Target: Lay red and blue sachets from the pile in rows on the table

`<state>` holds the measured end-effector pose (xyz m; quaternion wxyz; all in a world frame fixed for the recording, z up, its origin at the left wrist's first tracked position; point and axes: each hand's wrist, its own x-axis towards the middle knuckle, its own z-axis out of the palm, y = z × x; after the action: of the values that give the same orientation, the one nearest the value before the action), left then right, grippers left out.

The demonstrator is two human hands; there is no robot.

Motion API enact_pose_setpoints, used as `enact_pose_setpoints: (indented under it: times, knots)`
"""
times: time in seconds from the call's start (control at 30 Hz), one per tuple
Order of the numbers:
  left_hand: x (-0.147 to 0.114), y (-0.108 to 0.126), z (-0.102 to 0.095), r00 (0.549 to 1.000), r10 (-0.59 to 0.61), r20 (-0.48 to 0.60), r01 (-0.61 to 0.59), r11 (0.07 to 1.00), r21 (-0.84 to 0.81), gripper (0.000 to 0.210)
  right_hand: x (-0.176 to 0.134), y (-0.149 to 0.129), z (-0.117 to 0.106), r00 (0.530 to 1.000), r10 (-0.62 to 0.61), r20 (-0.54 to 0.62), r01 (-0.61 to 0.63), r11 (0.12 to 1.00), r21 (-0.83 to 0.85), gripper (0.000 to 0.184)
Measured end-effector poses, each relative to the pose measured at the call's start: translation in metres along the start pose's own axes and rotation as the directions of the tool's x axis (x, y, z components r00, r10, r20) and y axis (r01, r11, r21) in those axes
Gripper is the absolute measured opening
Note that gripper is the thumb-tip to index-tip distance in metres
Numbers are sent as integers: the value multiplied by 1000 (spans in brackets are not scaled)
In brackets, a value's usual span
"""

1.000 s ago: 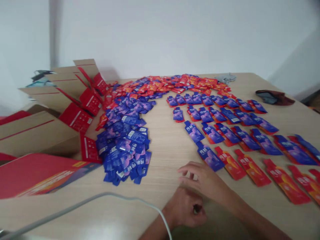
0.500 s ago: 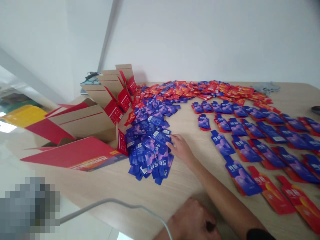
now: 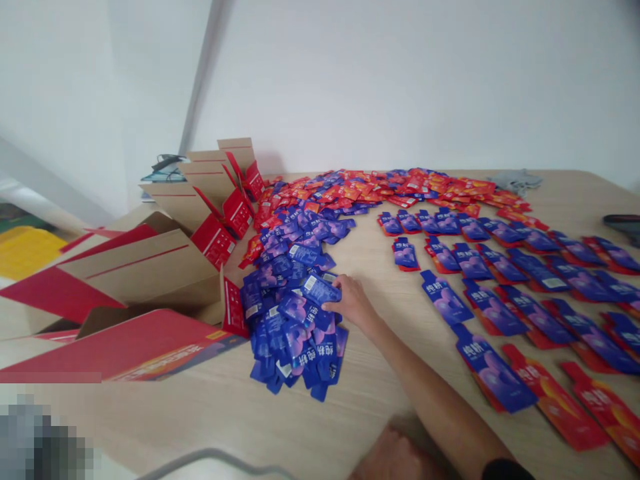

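Note:
My right hand [image 3: 353, 301] reaches in from the lower right. Its thumb and fingers pinch the right end of a blue sachet [image 3: 320, 291], barcode side up, at the near end of a heap of blue sachets [image 3: 280, 327]. At the bottom edge, my left hand [image 3: 400, 460] rests on the table, curled into a loose fist and partly cut off by the frame. No item shows in it. Right of my right arm lie rows of bottle-shaped sachets, blue ones such as this blue sachet [image 3: 445, 300] mostly on top of red ones.
Open red cardboard boxes [image 3: 135, 267] line the left side, close against the heap. Mixed red and blue sachets [image 3: 370, 187] are piled along the back. A grey cloth [image 3: 517, 180] lies at the far right, a dark object [image 3: 623, 223] nearer. A grey cable [image 3: 210, 455] crosses the lower left.
My right thumb and fingers have closed on the barcode-side-up blue sachet, after resting at its edge. The camera view has shifted, so my left hand sits lower in the picture.

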<state>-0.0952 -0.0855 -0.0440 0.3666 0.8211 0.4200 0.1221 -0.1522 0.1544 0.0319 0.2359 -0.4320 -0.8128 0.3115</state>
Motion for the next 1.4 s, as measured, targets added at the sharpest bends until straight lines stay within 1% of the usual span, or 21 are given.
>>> enact_pose_setpoints:
  times: [0.07, 0.13, 0.23, 0.33, 0.4, 0.47, 0.57, 0.63, 0.73, 0.8, 0.87, 0.9, 0.93, 0.97, 1.03, 1.07, 1.13, 1.2, 1.3, 1.37, 1.4]
  knots:
    - [-1, 2, -7, 1000, -5, 4, 5, 1000, -23, 14, -2, -5, -8, 999, 32, 38, -36, 994, 105, 43]
    - [-3, 6, -19, 1000, 4, 24, -3, 999, -50, 15, -6, -12, -20, 997, 39, 66, -52, 978, 201, 37]
    - [-5, 17, -41, 998, 39, 52, -34, 995, -91, 20, -17, -22, -47, 1000, -3, 22, -3, 961, 278, 30]
    - [-8, 31, -56, 999, -11, 44, 16, 994, -110, 19, -35, -29, -84, 1000, -12, -24, 20, 925, 380, 29]
    - [-10, 37, -60, 999, -34, 8, 35, 995, -90, 16, -52, -29, -110, 1000, 18, -18, -6, 861, 509, 36]
    - [-11, 39, -60, 999, -21, -25, 19, 998, -60, 16, -74, -26, -134, 997, 72, -7, -51, 765, 642, 44]
    - [-11, 36, -55, 999, 5, -52, -6, 1000, -27, 20, -115, -13, -159, 981, 195, 3, -123, 608, 784, 48]
    - [-10, 33, -52, 997, 8, -77, -9, 1000, -14, 23, -146, 2, -167, 955, 298, 0, -152, 488, 859, 47]
    - [-9, 30, -52, 993, 7, -120, -11, 999, -38, 28, -195, 27, -172, 903, 428, 29, -164, 282, 945, 37]
    - [-10, 30, -53, 990, 4, -143, -16, 996, -83, 28, -226, 42, -173, 873, 481, 79, -155, 122, 980, 33]
    - [-10, 32, -55, 987, 1, -162, -21, 992, -124, 25, -254, 53, -175, 847, 516, 125, -122, -39, 992, 33]
    - [-10, 33, -56, 985, -6, -172, -18, 991, -136, 24, -267, 58, -177, 838, 528, 136, -98, -100, 990, 32]
    - [-10, 33, -57, 984, -13, -180, -13, 990, -141, 23, -278, 61, -178, 833, 536, 139, -75, -141, 987, 31]
    - [-10, 34, -57, 983, -23, -185, -3, 990, -139, 23, -289, 65, -179, 829, 543, 136, -54, -163, 985, 28]
    - [-9, 33, -58, 982, -28, -185, 4, 992, -129, 21, -306, 72, -181, 823, 554, 124, -39, -163, 986, 23]
    - [-8, 32, -59, 983, -25, -181, 2, 993, -122, 21, -313, 75, -182, 819, 561, 120, -39, -154, 987, 24]
    - [-7, 31, -60, 987, -20, -158, 2, 994, -113, 20, -326, 80, -183, 809, 575, 120, -37, -154, 987, 33]
    - [-6, 29, -61, 990, -32, -139, 17, 994, -104, 20, -338, 84, -186, 805, 578, 132, -4, -218, 976, 41]
    - [-5, 28, -62, 991, -53, -124, 42, 995, -90, 20, -357, 87, -193, 823, 550, 143, 82, -363, 928, 50]
    - [-6, 26, -61, 991, -59, -120, 48, 995, -87, 20, -369, 91, -202, 830, 543, 128, 119, -396, 910, 49]
    - [-6, 25, -61, 991, -61, -121, 51, 995, -86, 20, -374, 93, -206, 824, 555, 117, 129, -384, 914, 44]
